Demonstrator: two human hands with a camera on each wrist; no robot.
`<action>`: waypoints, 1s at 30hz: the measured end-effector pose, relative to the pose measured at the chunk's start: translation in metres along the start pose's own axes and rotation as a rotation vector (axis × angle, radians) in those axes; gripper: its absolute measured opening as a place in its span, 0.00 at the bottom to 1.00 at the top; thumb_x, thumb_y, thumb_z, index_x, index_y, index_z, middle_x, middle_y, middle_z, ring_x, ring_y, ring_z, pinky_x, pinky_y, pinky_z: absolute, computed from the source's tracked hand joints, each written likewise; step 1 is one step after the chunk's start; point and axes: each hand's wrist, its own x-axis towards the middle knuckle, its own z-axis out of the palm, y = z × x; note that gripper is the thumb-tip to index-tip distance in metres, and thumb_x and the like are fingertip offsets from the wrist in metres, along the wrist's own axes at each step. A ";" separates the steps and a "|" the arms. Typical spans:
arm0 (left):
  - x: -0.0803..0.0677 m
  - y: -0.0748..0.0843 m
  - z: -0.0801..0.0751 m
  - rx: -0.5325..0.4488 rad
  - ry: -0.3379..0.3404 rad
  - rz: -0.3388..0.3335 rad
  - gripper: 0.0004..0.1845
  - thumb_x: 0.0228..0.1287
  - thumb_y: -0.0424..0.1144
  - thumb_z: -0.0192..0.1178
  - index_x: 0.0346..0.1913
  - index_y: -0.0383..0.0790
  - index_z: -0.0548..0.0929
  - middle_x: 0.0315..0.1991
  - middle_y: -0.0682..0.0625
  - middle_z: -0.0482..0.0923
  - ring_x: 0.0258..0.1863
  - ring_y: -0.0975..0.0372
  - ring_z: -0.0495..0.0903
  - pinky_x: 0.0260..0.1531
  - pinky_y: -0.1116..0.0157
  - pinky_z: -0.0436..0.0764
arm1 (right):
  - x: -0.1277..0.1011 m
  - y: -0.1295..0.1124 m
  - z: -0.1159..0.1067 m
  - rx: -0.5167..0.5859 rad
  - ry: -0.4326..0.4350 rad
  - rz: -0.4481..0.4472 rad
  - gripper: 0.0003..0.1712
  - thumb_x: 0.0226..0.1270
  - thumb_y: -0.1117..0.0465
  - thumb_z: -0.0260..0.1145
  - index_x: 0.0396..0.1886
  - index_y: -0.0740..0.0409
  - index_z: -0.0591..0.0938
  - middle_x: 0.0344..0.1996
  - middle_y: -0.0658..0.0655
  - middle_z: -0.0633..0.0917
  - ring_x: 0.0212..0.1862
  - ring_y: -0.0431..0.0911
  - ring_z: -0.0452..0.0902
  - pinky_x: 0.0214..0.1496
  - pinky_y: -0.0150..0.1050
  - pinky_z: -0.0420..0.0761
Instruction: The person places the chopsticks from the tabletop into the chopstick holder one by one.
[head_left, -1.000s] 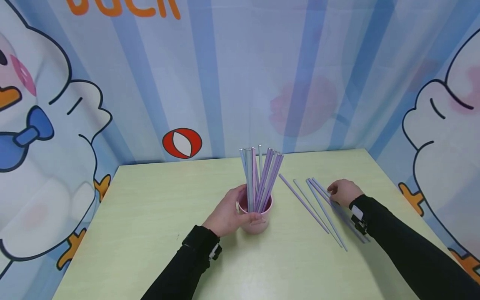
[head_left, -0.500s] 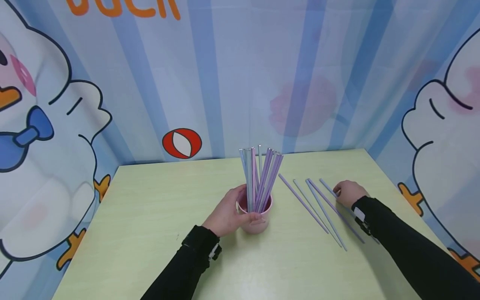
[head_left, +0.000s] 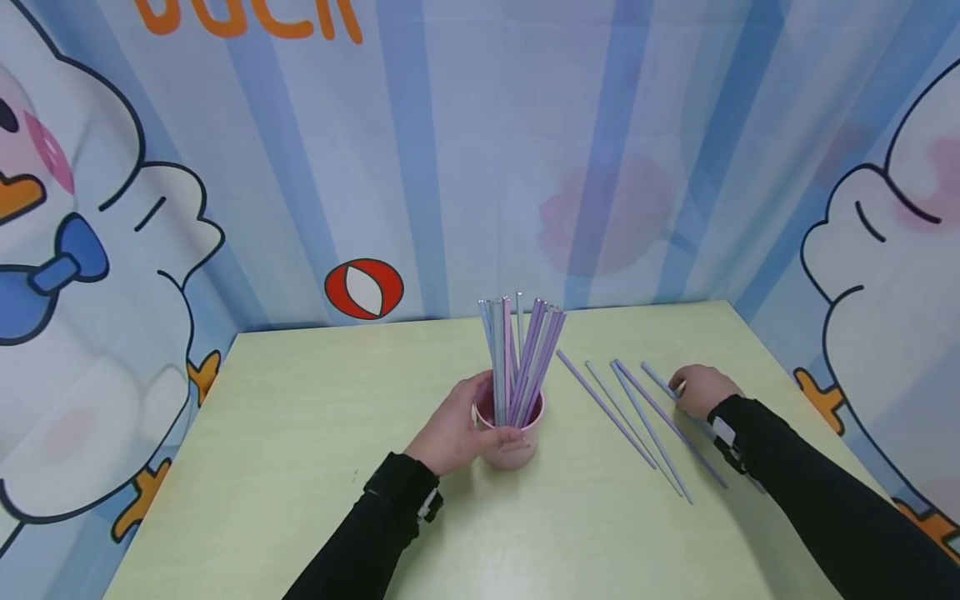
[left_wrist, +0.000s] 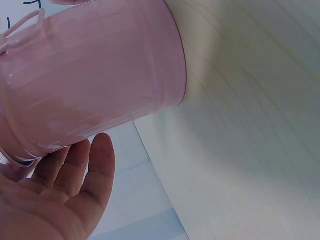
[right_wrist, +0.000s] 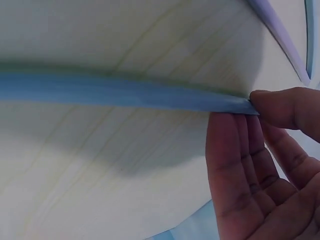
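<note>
In the head view my left hand holds a small pink pail, thumb across the front of its rim and fingers round its left side. The pail stands upright on the table, packed with lilac, blue and pale straws. The left wrist view shows the smooth wall of the pail and a thin wire-like loop at its rim, with my fingers against its side. To the right, my right hand pinches a blue straw between thumb and fingertips, low over the table.
Several loose straws lie slanting between the pail and my right hand, among them a lilac straw and a blue straw. The pale wooden table ends at a blue striped curtain behind.
My right hand has shifted slightly right with the blue straw, drawing it apart from the lilac straw it lay beside. My left hand and the pail have kept their place.
</note>
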 end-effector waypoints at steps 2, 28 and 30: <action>0.000 0.000 0.000 -0.002 0.000 0.001 0.46 0.50 0.53 0.74 0.71 0.51 0.65 0.61 0.57 0.71 0.60 0.64 0.70 0.64 0.56 0.65 | -0.001 -0.001 -0.002 0.016 0.008 -0.009 0.15 0.61 0.73 0.62 0.48 0.75 0.78 0.36 0.67 0.81 0.36 0.58 0.78 0.37 0.48 0.77; 0.000 -0.001 0.000 -0.018 -0.008 -0.010 0.46 0.49 0.54 0.75 0.71 0.52 0.64 0.62 0.58 0.70 0.61 0.63 0.69 0.64 0.55 0.65 | 0.007 -0.082 -0.050 0.493 0.238 -0.130 0.20 0.72 0.61 0.59 0.58 0.67 0.71 0.44 0.63 0.76 0.45 0.54 0.76 0.44 0.44 0.81; 0.001 -0.001 0.000 -0.019 -0.007 -0.009 0.47 0.49 0.54 0.75 0.72 0.52 0.64 0.62 0.58 0.70 0.61 0.63 0.69 0.64 0.55 0.65 | 0.007 -0.092 -0.052 0.555 0.260 -0.131 0.21 0.72 0.60 0.60 0.58 0.67 0.71 0.44 0.63 0.76 0.44 0.53 0.76 0.43 0.42 0.82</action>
